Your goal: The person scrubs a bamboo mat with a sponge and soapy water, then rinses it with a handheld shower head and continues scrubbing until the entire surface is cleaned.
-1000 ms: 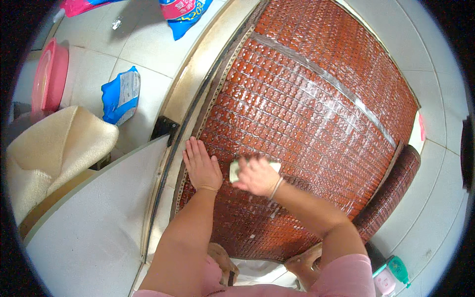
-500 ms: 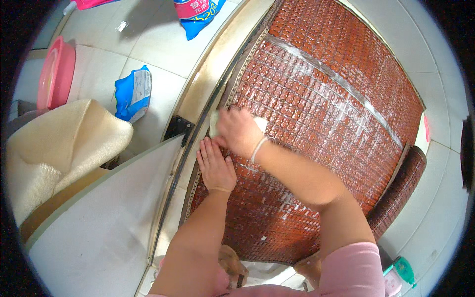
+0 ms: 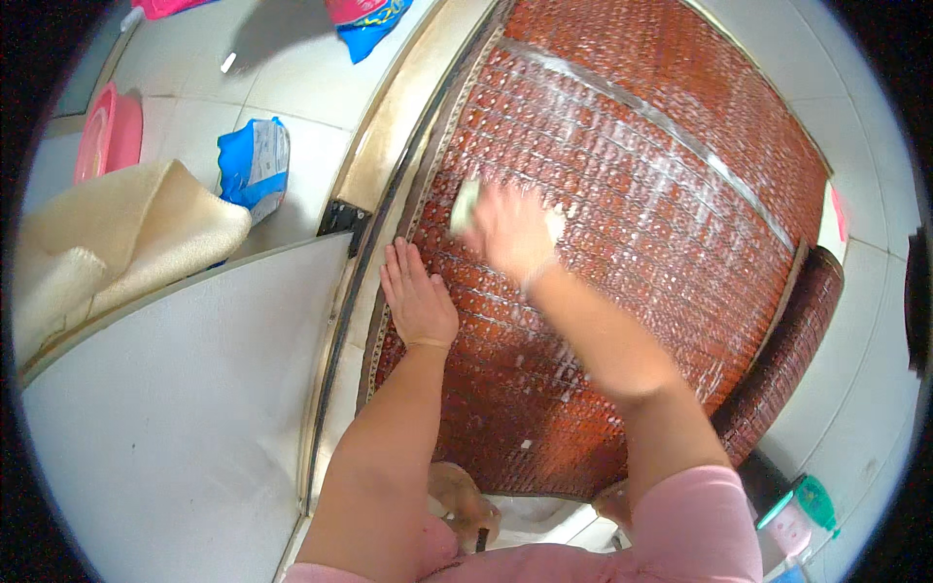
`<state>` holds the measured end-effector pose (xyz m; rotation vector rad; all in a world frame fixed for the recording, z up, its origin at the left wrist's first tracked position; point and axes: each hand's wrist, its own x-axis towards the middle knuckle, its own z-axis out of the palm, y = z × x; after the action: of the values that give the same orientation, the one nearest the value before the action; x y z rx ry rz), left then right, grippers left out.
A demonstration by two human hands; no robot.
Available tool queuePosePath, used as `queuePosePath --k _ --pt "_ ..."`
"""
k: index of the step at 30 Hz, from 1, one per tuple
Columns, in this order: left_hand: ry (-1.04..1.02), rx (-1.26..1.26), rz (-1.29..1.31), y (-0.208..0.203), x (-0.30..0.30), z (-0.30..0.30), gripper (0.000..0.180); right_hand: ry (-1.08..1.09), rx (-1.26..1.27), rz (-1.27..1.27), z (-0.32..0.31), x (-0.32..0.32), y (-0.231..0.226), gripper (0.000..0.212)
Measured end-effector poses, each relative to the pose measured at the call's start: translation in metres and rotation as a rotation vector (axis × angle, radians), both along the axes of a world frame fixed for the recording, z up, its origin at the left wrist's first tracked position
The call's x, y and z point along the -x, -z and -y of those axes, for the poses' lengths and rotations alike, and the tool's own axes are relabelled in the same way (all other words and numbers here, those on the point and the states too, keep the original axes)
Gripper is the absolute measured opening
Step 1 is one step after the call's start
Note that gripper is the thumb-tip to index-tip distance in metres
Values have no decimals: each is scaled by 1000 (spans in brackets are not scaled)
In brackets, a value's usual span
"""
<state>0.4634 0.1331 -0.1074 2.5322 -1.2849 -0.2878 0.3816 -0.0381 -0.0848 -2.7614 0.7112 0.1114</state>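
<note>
A reddish-brown woven mat [image 3: 603, 243] of small glossy tiles lies spread on the floor, streaked with white foam. My right hand [image 3: 510, 228], blurred by motion, presses a pale whitish-green scrubber [image 3: 466, 206] against its left part; the scrubber's exact kind is hard to make out, as the hand covers most of it. My left hand [image 3: 421, 296] lies flat with fingers stretched out on the mat's dark left border, holding nothing. A grey strip [image 3: 661, 136] crosses the far part of the mat, and its right edge forms a roll [image 3: 787, 355].
A white door panel [image 3: 194, 408] stands at the left beside the threshold. Beyond it are a cream mat [image 3: 146, 233], a blue packet [image 3: 255, 170], a pink basin [image 3: 119, 131] and a pink-and-blue bag [image 3: 364, 24]. A green-topped bottle [image 3: 814, 505] stands at the lower right.
My right hand has moved with the scrubber rightward and away from the mat's left border. My left hand stays flat on the border. The view has shifted slightly, and foam looks more spread.
</note>
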Motion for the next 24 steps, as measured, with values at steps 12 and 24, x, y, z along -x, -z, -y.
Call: queuePosePath --k 12,24 --pt "121 -148 174 -10 21 19 74 889 601 -14 73 260 15 44" --pt "722 -816 -103 -58 12 -189 92 -317 -117 158 -231 110 -3 45"
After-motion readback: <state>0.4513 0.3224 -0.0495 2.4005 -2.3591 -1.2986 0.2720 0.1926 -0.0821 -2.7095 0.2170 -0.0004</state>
